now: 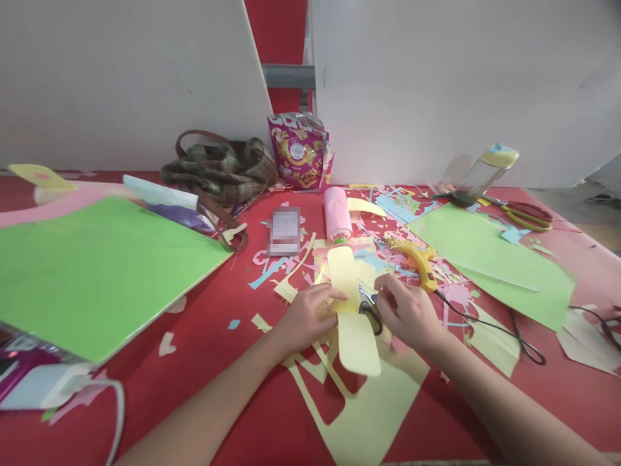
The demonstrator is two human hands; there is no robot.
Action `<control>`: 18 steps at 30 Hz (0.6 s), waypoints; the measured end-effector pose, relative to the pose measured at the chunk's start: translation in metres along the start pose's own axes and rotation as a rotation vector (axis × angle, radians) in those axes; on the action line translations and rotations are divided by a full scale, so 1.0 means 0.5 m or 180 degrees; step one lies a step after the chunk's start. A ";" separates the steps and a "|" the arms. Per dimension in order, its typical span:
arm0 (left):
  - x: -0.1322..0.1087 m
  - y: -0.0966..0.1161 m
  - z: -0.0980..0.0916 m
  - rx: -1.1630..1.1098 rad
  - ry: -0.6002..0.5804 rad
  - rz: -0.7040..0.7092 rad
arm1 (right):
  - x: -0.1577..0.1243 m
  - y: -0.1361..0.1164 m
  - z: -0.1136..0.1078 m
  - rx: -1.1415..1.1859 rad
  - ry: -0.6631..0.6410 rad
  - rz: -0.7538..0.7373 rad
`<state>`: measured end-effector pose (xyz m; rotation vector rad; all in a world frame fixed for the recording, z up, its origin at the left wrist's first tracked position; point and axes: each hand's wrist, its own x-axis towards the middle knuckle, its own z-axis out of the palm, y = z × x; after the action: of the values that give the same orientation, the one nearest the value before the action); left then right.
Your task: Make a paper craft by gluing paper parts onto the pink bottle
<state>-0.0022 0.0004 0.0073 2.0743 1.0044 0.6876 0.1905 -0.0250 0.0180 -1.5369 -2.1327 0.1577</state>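
Observation:
My left hand [305, 318] is closed in a pinch on a long pale yellow paper strip [353, 310] with rounded ends, held above the red table [218, 336]. My right hand [407, 310] grips small black-handled scissors [369, 305], whose blades meet the strip at its middle from the right. Under the hands lies a large yellow sheet [373, 414] with shapes cut out of it.
A big green sheet [97, 272] lies at the left and another green sheet [490, 259] at the right. A yellow glue gun [417, 259] with a black cord, a pink roll [337, 213], a snack bag [298, 150], a plaid bag [218, 169], red scissors [526, 213] and several paper scraps surround them.

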 end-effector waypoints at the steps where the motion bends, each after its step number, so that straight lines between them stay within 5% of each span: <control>1: 0.000 0.002 -0.001 -0.0084 0.0038 -0.0049 | 0.000 -0.001 0.001 0.0085 -0.0011 0.0009; 12: -0.003 0.005 0.001 -0.1700 0.0858 -0.0830 | 0.005 -0.004 0.013 0.0670 0.0005 -0.0107; 18: 0.007 0.000 0.001 -0.2914 0.1422 -0.0867 | 0.007 -0.003 0.012 0.0723 0.0053 -0.0034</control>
<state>0.0002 0.0030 0.0075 0.9923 0.9255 1.2110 0.1858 -0.0212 0.0145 -1.3901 -2.0316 0.3688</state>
